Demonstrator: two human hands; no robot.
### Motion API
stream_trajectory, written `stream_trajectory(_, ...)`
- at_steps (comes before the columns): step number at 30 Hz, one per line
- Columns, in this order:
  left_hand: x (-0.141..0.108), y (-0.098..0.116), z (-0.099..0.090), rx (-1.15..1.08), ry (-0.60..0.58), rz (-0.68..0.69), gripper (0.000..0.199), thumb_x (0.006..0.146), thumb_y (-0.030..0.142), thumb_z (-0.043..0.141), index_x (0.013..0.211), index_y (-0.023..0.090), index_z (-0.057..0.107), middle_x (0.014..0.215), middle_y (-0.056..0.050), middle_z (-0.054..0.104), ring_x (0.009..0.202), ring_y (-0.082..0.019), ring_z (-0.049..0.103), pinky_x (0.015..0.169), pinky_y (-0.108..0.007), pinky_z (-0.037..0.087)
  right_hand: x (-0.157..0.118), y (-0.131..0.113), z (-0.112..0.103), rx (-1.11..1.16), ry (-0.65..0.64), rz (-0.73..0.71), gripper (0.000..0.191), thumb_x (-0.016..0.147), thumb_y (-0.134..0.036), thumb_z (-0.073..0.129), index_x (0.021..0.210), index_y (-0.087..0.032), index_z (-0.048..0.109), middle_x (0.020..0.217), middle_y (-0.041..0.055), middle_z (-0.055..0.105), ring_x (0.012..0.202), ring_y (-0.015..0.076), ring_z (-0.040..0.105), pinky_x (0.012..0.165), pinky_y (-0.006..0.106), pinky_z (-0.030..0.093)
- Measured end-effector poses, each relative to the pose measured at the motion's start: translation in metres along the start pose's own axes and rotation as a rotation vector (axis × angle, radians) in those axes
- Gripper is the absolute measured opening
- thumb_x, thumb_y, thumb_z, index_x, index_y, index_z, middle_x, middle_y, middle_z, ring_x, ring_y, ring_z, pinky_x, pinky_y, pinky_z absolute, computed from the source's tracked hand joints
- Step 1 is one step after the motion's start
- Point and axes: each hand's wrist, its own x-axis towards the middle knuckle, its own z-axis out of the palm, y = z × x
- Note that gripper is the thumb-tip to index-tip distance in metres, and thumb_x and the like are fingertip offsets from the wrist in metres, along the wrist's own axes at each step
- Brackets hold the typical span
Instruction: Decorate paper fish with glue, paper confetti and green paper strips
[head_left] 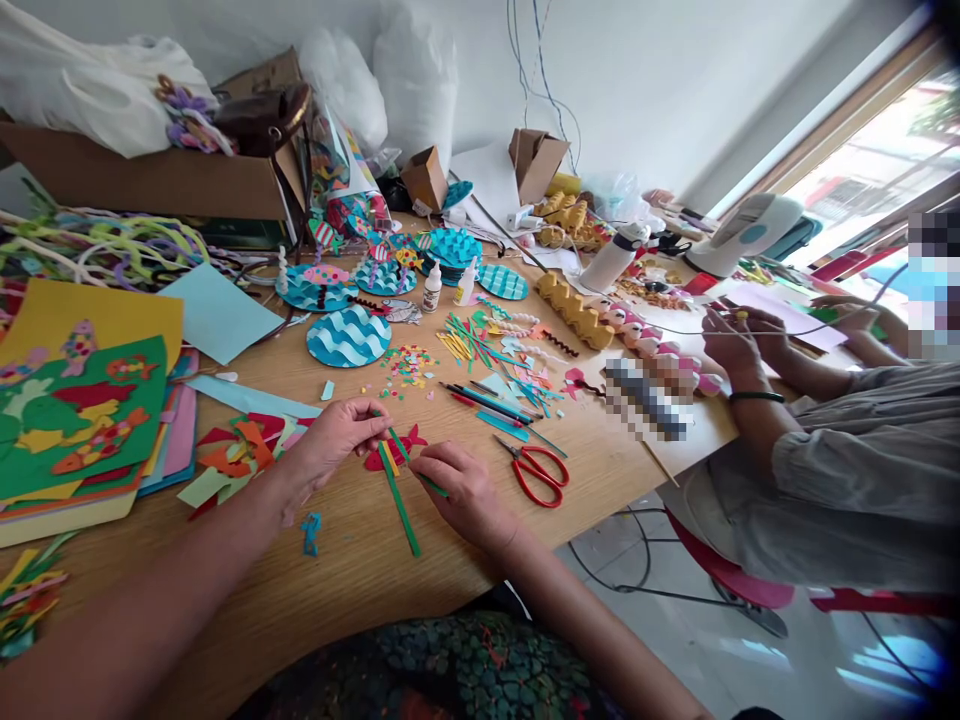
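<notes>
My left hand [351,432] pinches one end of a narrow green paper strip [399,446]. The strip slants down to my right hand [463,488], whose fingers are closed around its other part. Under and between the hands lies a red paper fish cutout [411,440], partly covered, with short yellow strips at its left side. A longer green strip [401,515] stretches from there toward me over the table. To the right of my right hand lie scissors with red handles [541,478]. A small blue curled piece [310,533] rests below my left wrist.
Pencils [491,400], paper strips and confetti lie ahead. Glue bottles [433,288] stand behind, near blue wavy discs [349,337]. Coloured sheets [90,420] and scraps [244,450] are at left. At right, a co-worker's hands [731,345] work near a white heater-like device [757,230].
</notes>
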Motion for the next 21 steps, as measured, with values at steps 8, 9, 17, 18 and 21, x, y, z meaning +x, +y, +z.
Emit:
stream_trajectory(8, 0.013, -0.005, -0.011, 0.367, -0.055, 0.09, 0.028, 0.073, 0.042, 0.049, 0.064, 0.016, 0.058, 0.06, -0.001, 0.062, 0.048, -0.011, 0.051, 0.045, -0.022, 0.038, -0.006, 0.006, 0.01, -0.055, -0.096, 0.005, 0.022, 0.083, -0.012, 0.044, 0.095, -0.019, 0.062, 0.088, 0.0062, 0.064, 0.079, 0.0147, 0.057, 0.07, 0.025, 0.042)
stream_trajectory(9, 0.015, -0.007, -0.012, 0.393, -0.048, 0.103, 0.027, 0.072, 0.041, 0.05, 0.065, 0.017, 0.059, 0.061, -0.001, 0.062, 0.05, -0.012, 0.051, 0.046, -0.022, 0.038, -0.007, 0.007, 0.012, -0.051, -0.119, 0.011, 0.023, 0.083, -0.012, 0.045, 0.096, -0.019, 0.061, 0.089, 0.0063, 0.064, 0.08, 0.0147, 0.057, 0.071, 0.025, 0.041)
stream_trajectory(17, 0.021, -0.013, -0.011, 0.644, 0.042, 0.272, 0.012, 0.065, 0.029, 0.058, 0.061, 0.019, 0.059, 0.063, 0.001, 0.058, 0.062, -0.015, 0.05, 0.059, -0.025, 0.036, -0.007, 0.006, 0.02, -0.085, -0.238, 0.034, 0.018, 0.08, -0.011, 0.048, 0.091, -0.018, 0.061, 0.089, 0.0057, 0.064, 0.08, 0.0149, 0.057, 0.072, 0.024, 0.041)
stream_trajectory(18, 0.022, -0.013, -0.011, 0.665, 0.041, 0.287, 0.011, 0.065, 0.028, 0.058, 0.061, 0.019, 0.059, 0.064, 0.001, 0.057, 0.063, -0.015, 0.05, 0.06, -0.025, 0.036, -0.008, 0.006, 0.02, -0.087, -0.24, 0.034, 0.018, 0.08, -0.011, 0.048, 0.09, -0.018, 0.061, 0.089, 0.0056, 0.064, 0.08, 0.015, 0.057, 0.072, 0.024, 0.041)
stream_trajectory(21, 0.022, -0.013, -0.011, 0.72, 0.022, 0.323, 0.011, 0.067, 0.027, 0.055, 0.061, 0.019, 0.058, 0.067, 0.001, 0.058, 0.066, -0.015, 0.051, 0.063, -0.025, 0.036, -0.009, 0.005, 0.02, -0.082, -0.248, 0.034, 0.018, 0.081, -0.012, 0.048, 0.09, -0.019, 0.061, 0.089, 0.0055, 0.063, 0.08, 0.0151, 0.055, 0.072, 0.025, 0.04)
